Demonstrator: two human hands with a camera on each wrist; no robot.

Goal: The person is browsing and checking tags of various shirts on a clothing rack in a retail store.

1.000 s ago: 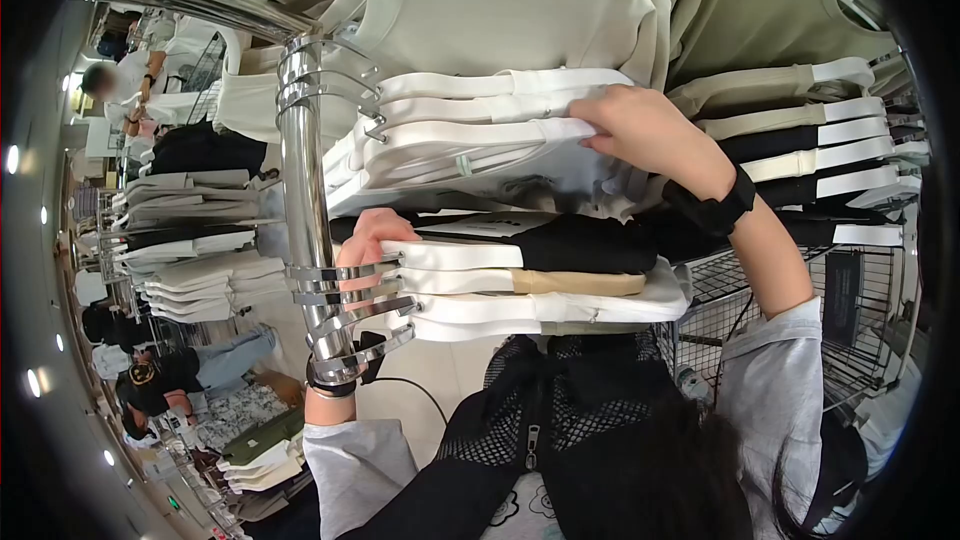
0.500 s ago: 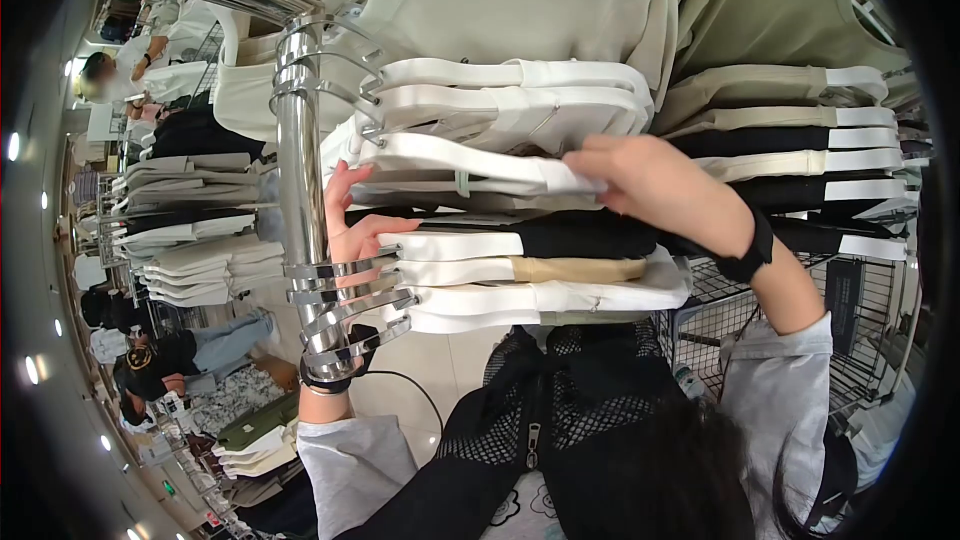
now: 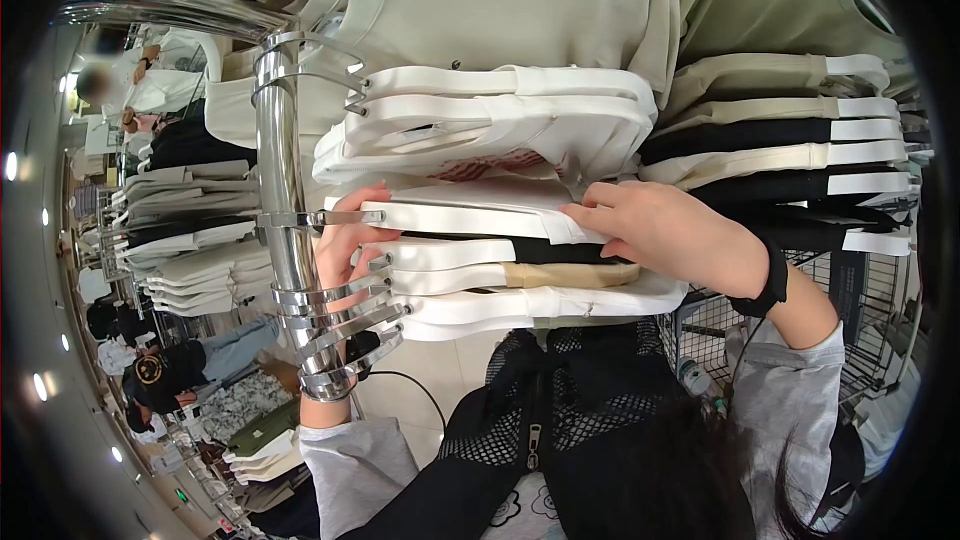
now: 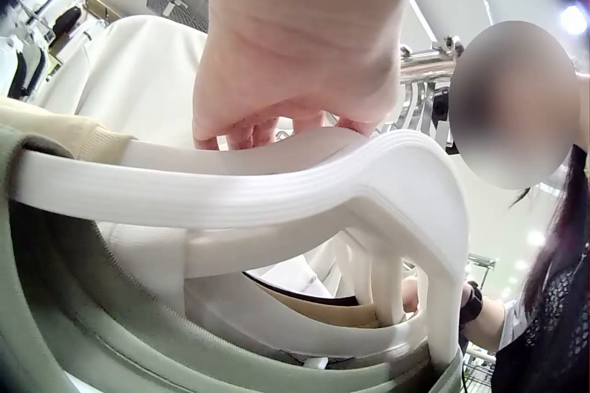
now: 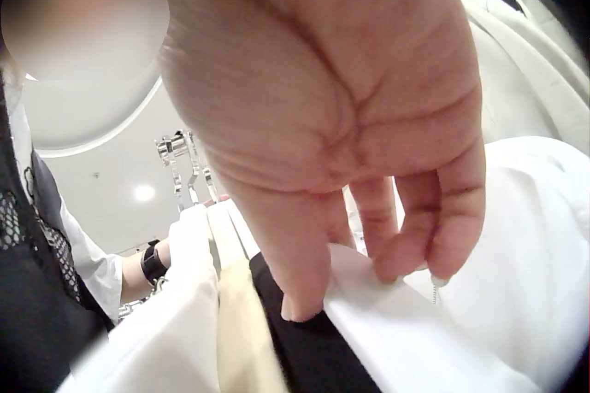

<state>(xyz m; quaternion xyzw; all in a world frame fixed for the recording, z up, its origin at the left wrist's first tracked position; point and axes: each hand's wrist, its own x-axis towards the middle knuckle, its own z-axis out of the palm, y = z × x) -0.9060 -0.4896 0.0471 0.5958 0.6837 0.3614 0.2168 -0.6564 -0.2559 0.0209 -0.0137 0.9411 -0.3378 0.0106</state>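
My right hand [image 3: 670, 230] pinches the shoulder of a white top [image 5: 369, 296] at the end of its white hanger [image 3: 460, 220], thumb on the near side and fingers beyond. At the hanger's hook end, my left hand [image 3: 350, 240] holds it with fingers above and below, beside the metal rail. In the left wrist view, that hand's fingers [image 4: 263, 133] curl down behind the white hangers. Nearer the body hang several garments, with a beige top [image 3: 570, 275] and a black one [image 3: 545, 250] among them.
A chrome rail [image 3: 283, 140] with metal rings and hooks runs along the left. Beyond hang more white tops [image 3: 580, 125], and olive, beige and black ones [image 3: 760, 90] at right. A wire shopping cart [image 3: 850, 320] stands at lower right. Other people and racks are at far left.
The white hanger has come toward the body, leaving the far group and reaching the near one. My right hand moved with it; the left hand, raised beside the rail, has closed on its hook end.
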